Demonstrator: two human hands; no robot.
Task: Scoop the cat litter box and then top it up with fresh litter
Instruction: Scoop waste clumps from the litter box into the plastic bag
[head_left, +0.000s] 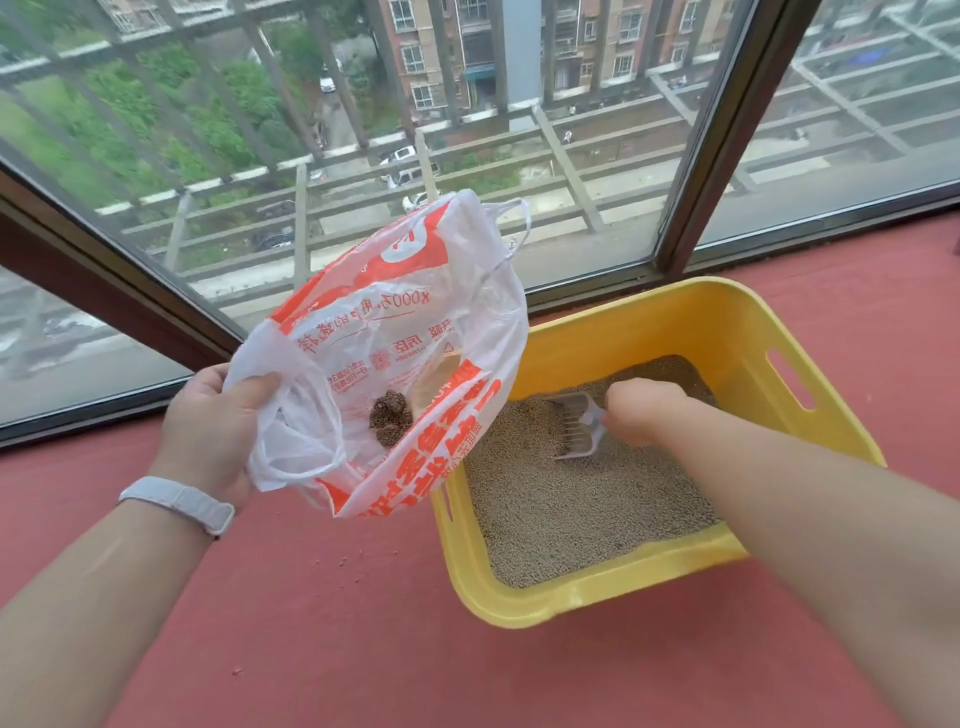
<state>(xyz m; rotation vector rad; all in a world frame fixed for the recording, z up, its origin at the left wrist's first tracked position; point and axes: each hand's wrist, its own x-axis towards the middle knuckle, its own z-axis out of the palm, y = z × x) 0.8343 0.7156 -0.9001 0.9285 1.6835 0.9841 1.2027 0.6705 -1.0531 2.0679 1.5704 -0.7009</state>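
1. Head view: the left hand (213, 431) pinches the rim of a thin white plastic bag with orange print (395, 358), thumb on top of the film, and holds it open above the red floor (337, 623), just left of the box.
2. Inside the bag lies a dark brown clump of soiled litter (390, 422), resting low against the bag's inner wall.
3. A white band (179, 503) circles the left wrist.
4. The square yellow plastic litter box (597, 597) sits on the floor beside the window frame (727, 145), with slot handles cut in its walls.
5. Beige granular litter (582, 509) fills the bottom of the box.
6. The right hand (641, 410) reaches into the box, fingers curled round the handle of a pale translucent slotted plastic scoop (574, 427).
7. The scoop's blade points left, toward the bag, and touches the litter surface.
8. A few loose granules (332, 563) lie on the floor near the box's front left corner.
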